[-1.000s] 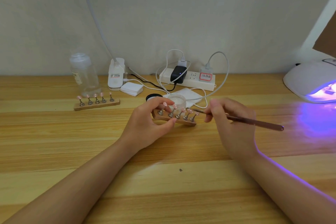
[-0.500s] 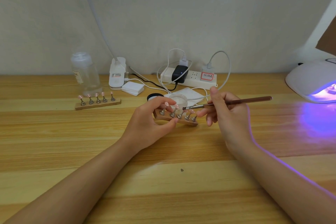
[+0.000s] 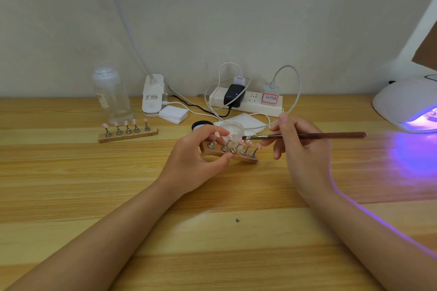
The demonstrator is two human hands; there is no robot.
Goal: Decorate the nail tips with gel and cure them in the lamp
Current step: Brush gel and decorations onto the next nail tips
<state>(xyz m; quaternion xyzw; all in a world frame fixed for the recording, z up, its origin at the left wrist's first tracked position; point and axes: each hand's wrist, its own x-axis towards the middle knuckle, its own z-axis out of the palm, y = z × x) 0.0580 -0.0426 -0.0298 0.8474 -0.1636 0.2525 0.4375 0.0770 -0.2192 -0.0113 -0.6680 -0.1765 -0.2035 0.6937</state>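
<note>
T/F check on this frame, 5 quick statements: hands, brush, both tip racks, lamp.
1. The right hand holds the brush. True.
2. The brush bristles point toward the lamp. False: they point left, toward the near rack; the handle end points toward the lamp.
3. The left hand grips the near rack. True.
4. The lamp is dark. False: it glows violet and casts light on the table.
5. The far rack sits inside the lamp. False: it sits on the table in front of the bottle, far left of the lamp.
</note>
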